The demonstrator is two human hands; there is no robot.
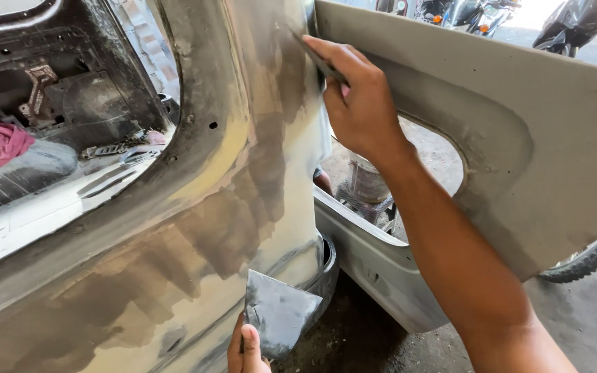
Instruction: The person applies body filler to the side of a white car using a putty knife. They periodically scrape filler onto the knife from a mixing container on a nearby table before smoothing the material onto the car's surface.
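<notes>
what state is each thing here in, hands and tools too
right hand: pressing a thin spreader blade to the panel edge
left hand: gripping a flat scraper plate smeared grey
car body panel: patchy with filler, unpainted
open door: grey primed, swung open

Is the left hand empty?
No, the left hand holds a flat grey spreader plate smeared with filler, low against the car body panel.
</notes>
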